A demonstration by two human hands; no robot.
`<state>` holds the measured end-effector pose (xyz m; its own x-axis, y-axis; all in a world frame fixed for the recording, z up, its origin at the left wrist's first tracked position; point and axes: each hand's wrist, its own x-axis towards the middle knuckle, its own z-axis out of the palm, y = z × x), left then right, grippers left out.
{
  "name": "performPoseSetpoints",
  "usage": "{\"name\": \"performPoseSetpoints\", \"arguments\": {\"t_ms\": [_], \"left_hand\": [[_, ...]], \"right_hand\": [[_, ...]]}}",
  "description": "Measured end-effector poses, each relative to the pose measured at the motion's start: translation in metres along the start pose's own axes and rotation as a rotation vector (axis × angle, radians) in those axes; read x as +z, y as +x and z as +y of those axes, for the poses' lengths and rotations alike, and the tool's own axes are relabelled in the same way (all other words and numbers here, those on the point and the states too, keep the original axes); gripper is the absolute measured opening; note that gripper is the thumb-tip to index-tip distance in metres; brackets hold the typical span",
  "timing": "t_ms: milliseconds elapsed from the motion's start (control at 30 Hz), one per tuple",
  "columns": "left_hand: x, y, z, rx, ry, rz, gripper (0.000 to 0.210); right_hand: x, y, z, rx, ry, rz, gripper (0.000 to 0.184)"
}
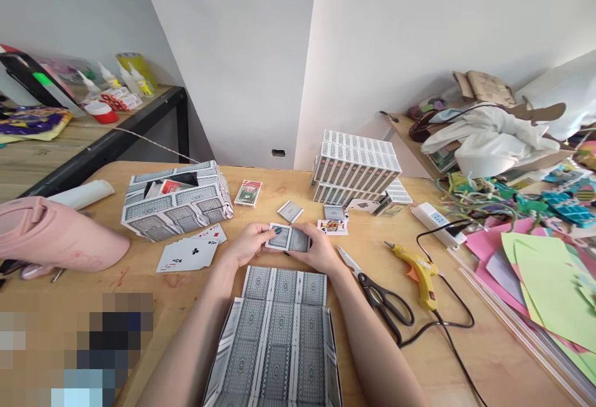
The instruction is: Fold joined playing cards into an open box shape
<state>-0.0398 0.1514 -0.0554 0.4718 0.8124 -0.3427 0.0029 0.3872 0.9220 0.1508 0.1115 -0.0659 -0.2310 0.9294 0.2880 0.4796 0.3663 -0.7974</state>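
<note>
Reference: clock positions are read from the card pair, with 12 o'clock toward the wall.

Location: the card pair (289, 238), two playing cards side by side with patterned backs up, is at the middle of the worktop (470, 370), just beyond the card-covered case (284, 332) at 6 o'clock.

Grip state: the left grip (246, 244) grasps the pair at 9 o'clock, thumb on the upper face. The right grip (319, 249) grasps it at 3 o'clock. Whether the two cards are joined cannot be told from where I stand.

Handling: expect very low weight, with thin, springy stock and a probably slick finish. Cards should slide over each other readily and crease if squeezed. Hold by the outer short-side margins with light pressure; support the seam from beneath.

Surroundings: a card pile (290, 211) lies near at 12 o'clock; a face card (332, 228) lies between 2 and 3, with stacked card boxes (356, 162) beyond at 1 to 2. A boxed deck (248, 193) lies at 11, an oblong card-covered box (177, 205) at 10, and spread cards (190, 254) at 9.

Obstructions: the case fills the space between the forearms. At 4 o'clock, the scissors (372, 292) point their tip toward the right grip, just beside it. The glue gun (421, 273) and its looping cord (473, 317) restrict movement toward 3 and 4 o'clock.
</note>
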Motion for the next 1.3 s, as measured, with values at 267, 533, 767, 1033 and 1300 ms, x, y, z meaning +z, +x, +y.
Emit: {"name": "performPoseSetpoints", "arguments": {"t_ms": [267, 533, 767, 1033, 1300], "left_hand": [[0.0032, -0.0006, 0.0013, -0.020, -0.016, -0.031, 0.037], [0.0085, 0.0001, 0.0027, -0.011, 0.007, -0.016, 0.037], [0.0081, -0.0004, 0.0071, 0.020, 0.058, 0.066, 0.030], [0.0063, 0.0011, 0.0033, 0.024, 0.089, 0.057, 0.031], [0.0072, 0.0046, -0.0004, 0.071, 0.076, 0.052, 0.030]], "right_hand": [[0.0011, -0.0014, -0.0015, 0.008, -0.017, 0.013, 0.049], [0.0025, -0.0002, -0.0045, 0.011, -0.004, 0.016, 0.050], [0.0010, 0.0005, -0.0045, 0.013, -0.020, 0.018, 0.050], [0.0019, -0.0013, -0.0035, 0.037, -0.008, 0.003, 0.052], [0.0028, -0.0019, -0.0006, 0.021, -0.032, 0.028, 0.051]]}}
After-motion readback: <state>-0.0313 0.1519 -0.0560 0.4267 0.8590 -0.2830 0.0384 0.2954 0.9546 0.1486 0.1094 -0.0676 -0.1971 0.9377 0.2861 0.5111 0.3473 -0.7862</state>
